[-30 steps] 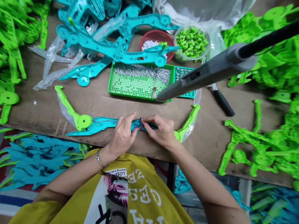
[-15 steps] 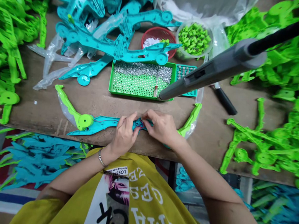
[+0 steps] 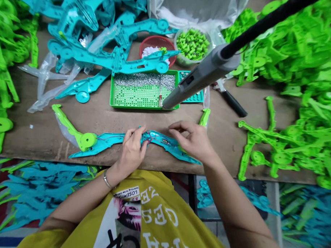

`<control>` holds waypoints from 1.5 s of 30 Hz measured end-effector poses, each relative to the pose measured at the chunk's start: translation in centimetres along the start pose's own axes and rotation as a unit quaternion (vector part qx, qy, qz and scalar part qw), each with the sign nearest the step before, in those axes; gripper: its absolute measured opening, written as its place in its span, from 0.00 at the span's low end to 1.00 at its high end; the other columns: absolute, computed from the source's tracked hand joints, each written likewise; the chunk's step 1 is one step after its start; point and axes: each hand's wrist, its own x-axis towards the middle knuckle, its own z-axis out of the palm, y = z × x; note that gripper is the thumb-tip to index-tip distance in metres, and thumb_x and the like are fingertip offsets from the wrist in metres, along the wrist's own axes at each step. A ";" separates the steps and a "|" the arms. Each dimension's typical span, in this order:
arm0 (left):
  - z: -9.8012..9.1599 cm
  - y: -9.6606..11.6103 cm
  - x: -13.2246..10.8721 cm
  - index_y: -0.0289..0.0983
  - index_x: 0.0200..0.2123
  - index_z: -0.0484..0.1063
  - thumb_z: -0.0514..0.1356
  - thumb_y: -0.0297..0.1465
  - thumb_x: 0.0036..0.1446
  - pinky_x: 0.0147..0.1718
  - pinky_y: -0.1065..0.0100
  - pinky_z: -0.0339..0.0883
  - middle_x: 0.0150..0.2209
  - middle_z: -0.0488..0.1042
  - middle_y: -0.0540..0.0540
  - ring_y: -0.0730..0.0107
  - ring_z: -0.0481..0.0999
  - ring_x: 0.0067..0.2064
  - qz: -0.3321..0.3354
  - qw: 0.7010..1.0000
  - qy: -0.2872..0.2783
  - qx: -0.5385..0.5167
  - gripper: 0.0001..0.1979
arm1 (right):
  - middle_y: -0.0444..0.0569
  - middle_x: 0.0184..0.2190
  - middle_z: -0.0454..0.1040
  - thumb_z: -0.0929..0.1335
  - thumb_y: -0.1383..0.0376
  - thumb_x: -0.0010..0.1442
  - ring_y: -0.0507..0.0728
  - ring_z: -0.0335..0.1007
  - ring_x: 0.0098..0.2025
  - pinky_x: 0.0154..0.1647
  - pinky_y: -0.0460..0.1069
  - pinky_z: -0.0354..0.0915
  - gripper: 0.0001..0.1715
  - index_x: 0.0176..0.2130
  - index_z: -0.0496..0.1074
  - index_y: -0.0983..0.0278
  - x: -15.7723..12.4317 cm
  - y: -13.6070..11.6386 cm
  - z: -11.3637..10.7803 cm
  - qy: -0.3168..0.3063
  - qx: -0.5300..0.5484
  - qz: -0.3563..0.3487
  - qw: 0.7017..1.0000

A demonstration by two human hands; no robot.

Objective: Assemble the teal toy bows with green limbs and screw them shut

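A blue plastic toy bow shell [image 3: 110, 139] lies along the table's near edge, with thin red wires [image 3: 148, 136] and a small metal-contact part [image 3: 165, 141] inside. My left hand [image 3: 132, 146] grips the shell at its middle, thumb on the near side. My right hand [image 3: 193, 141] is over the shell's right part, fingers loosely bent and a little apart from the thumb, nothing visible in them. A green limb [image 3: 88, 141] with a clear piece is fitted at the left end. Another green limb [image 3: 205, 117] shows behind my right hand.
Beyond the shell stands a green tray [image 3: 122, 107] of screws with a screwdriver [image 3: 160, 100]. A grey electric driver [image 3: 194, 81] hangs over it. Blue shells [image 3: 86, 56], a red basket [image 3: 142, 47], a tub of green pieces [image 3: 192, 45] and green limbs [image 3: 283, 157] surround the workspace.
My right hand has left the wires at the shell's middle and moved right, uncovering them. My left hand stays on the shell. The camera view has shifted.
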 end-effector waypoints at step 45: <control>-1.4 -0.6 1.0 0.37 0.38 0.78 0.59 0.26 0.61 0.47 0.58 0.70 0.50 0.76 0.44 0.59 0.68 0.48 0.084 0.990 -0.084 0.075 0.07 | 0.49 0.34 0.77 0.65 0.71 0.63 0.58 0.70 0.35 0.36 0.53 0.59 0.07 0.42 0.63 0.63 -2.1 -0.8 5.5 0.020 -0.108 -0.221 0.969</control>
